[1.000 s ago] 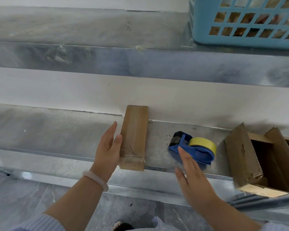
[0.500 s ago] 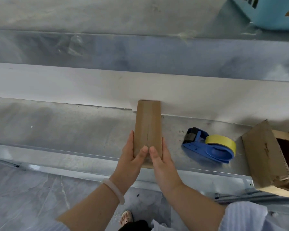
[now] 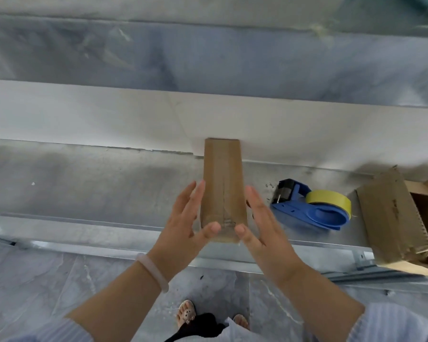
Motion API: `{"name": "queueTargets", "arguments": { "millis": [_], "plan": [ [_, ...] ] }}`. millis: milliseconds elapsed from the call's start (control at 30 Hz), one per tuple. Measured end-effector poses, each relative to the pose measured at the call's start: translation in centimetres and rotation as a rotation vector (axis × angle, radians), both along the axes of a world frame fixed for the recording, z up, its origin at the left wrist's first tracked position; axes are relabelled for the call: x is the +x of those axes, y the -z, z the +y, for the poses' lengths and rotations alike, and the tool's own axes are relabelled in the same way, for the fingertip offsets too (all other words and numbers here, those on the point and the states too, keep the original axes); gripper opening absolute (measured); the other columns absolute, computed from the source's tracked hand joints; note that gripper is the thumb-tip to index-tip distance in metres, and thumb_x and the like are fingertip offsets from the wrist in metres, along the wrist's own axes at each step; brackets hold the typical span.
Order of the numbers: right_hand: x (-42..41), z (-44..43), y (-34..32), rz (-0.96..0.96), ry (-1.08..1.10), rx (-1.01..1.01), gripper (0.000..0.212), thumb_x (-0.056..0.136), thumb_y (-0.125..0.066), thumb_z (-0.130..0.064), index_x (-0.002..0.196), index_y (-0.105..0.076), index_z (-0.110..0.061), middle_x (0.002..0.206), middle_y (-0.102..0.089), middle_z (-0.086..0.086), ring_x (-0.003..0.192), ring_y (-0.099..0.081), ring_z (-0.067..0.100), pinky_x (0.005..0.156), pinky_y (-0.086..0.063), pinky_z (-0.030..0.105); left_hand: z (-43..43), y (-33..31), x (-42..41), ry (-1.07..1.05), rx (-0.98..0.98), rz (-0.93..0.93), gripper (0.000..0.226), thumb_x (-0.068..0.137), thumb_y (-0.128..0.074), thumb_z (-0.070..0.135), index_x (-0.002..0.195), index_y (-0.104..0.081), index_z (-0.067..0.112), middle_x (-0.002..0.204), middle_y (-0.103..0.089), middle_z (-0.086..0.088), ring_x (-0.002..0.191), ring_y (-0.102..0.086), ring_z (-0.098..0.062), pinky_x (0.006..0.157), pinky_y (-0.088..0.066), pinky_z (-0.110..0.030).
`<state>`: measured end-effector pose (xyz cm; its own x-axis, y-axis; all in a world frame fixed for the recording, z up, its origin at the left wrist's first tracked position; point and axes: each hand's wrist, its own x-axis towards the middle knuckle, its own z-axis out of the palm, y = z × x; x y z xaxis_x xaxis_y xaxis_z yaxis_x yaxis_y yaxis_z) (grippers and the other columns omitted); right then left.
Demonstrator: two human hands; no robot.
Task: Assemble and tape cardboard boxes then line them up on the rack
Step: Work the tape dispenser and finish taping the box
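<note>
A narrow taped cardboard box [image 3: 222,178] lies lengthwise on the metal rack shelf [image 3: 97,183], its far end against the white wall. My left hand [image 3: 183,223] is at its left side and my right hand [image 3: 260,225] at its right side, fingers straight and spread, both thumbs near the box's front end. Whether the fingers touch the box sides is unclear. A blue tape dispenser [image 3: 311,211] with a yellow roll lies on the shelf to the right.
An open cardboard box [image 3: 393,218] with raised flaps sits at the shelf's right end. A second metal shelf [image 3: 208,58] runs above. Below the rack is a grey tiled floor [image 3: 47,287] where my feet show.
My right hand left the tape dispenser and came to the box; both hands held its front end, then spread apart along its sides. The view has tilted down, dropping the blue basket from sight.
</note>
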<state>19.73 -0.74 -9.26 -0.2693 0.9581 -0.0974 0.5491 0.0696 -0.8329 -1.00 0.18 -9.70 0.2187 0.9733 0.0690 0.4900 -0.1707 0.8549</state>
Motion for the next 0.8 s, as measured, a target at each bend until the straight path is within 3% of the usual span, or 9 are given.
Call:
{"name": "queueTargets", "arguments": {
  "millis": [67,167,367,467,533,600,700,733,800],
  "plan": [
    [0.2,0.2,-0.1,-0.171,-0.068,0.165,0.067,0.088,-0.033,-0.075,0.146,-0.004,-0.059,0.158,0.007,-0.033,0.143,-0.003,-0.012,0.106,-0.015,0.010,0.1,0.1,-0.2,0.014,0.145,0.152,0.081,0.081,-0.048,0.074,0.148,-0.026,0.037,0.158,-0.012,0.008,0.141,-0.029,-0.014,0.106,-0.043,-0.043],
    [0.0,0.5,0.2,-0.208,-0.094,0.222,0.060,0.089,-0.037,-0.064,0.145,-0.016,-0.053,0.158,0.005,-0.029,0.142,-0.010,-0.010,0.109,-0.018,0.009,0.3,0.0,-0.2,0.002,0.204,0.235,0.076,0.081,-0.046,0.071,0.142,-0.040,0.026,0.157,-0.023,0.000,0.138,-0.037,-0.024,0.103,-0.045,-0.051],
    [0.4,0.7,1.3,-0.058,-0.137,0.179,0.057,0.097,-0.032,-0.058,0.149,-0.013,-0.048,0.161,0.006,-0.025,0.147,-0.006,-0.006,0.115,-0.023,0.017,0.7,0.6,-1.0,0.099,0.273,0.267,0.069,0.091,-0.039,0.061,0.145,-0.034,0.018,0.158,-0.021,-0.007,0.138,-0.035,-0.024,0.106,-0.043,-0.047],
    [-0.3,0.0,1.6,0.107,-0.087,0.082,0.055,0.101,-0.030,-0.053,0.151,-0.009,-0.045,0.160,0.005,-0.028,0.147,-0.003,-0.004,0.117,-0.017,0.015,0.3,1.0,-1.0,0.138,0.175,0.129,0.063,0.097,-0.033,0.055,0.150,-0.024,0.022,0.162,-0.008,0.005,0.146,-0.019,-0.009,0.114,-0.031,-0.028],
    [-1.1,-0.7,1.8,0.225,-0.015,0.032,0.053,0.103,-0.034,-0.038,0.150,-0.011,-0.046,0.159,-0.001,-0.031,0.147,-0.003,-0.006,0.115,-0.013,0.009,-0.2,1.2,-0.5,0.094,0.093,-0.008,0.058,0.099,-0.033,0.049,0.151,-0.023,0.027,0.161,-0.006,0.015,0.146,-0.013,-0.003,0.114,-0.023,-0.017],
    [-2.0,-1.0,1.6,0.349,0.086,-0.041,0.055,0.100,-0.039,-0.035,0.145,-0.016,-0.055,0.153,-0.014,-0.041,0.142,-0.013,-0.013,0.109,-0.018,0.003,-0.7,1.2,0.7,-0.017,0.016,-0.142,0.057,0.095,-0.037,0.049,0.149,-0.022,0.036,0.158,-0.011,0.024,0.144,-0.014,0.002,0.112,-0.022,-0.012],
    [-3.7,-0.7,0.8,0.486,0.253,-0.185,0.058,0.084,-0.056,-0.054,0.126,-0.024,-0.077,0.130,-0.043,-0.048,0.123,-0.042,-0.019,0.091,-0.040,0.002,-1.0,1.0,3.0,-0.221,-0.128,-0.282,0.063,0.089,-0.050,0.055,0.142,-0.016,0.055,0.151,-0.024,0.025,0.137,-0.026,0.006,0.109,-0.031,-0.018],
    [-4.1,-0.6,0.8,0.470,0.285,-0.196,0.062,0.080,-0.058,-0.058,0.128,-0.023,-0.077,0.131,-0.046,-0.041,0.122,-0.047,-0.014,0.094,-0.044,0.008,-1.0,1.0,3.7,-0.259,-0.166,-0.346,0.063,0.091,-0.053,0.050,0.142,-0.015,0.055,0.149,-0.028,0.020,0.135,-0.032,0.002,0.110,-0.035,-0.026],
    [-4.5,-0.6,1.0,0.390,0.302,-0.192,0.073,0.085,-0.055,-0.059,0.146,-0.015,-0.058,0.145,-0.041,-0.021,0.131,-0.043,-0.001,0.109,-0.041,0.029,-1.2,1.2,4.4,-0.296,-0.191,-0.467,0.062,0.093,-0.049,0.043,0.146,-0.018,0.044,0.146,-0.034,0.013,0.131,-0.040,-0.006,0.108,-0.041,-0.036]
  ]
}}
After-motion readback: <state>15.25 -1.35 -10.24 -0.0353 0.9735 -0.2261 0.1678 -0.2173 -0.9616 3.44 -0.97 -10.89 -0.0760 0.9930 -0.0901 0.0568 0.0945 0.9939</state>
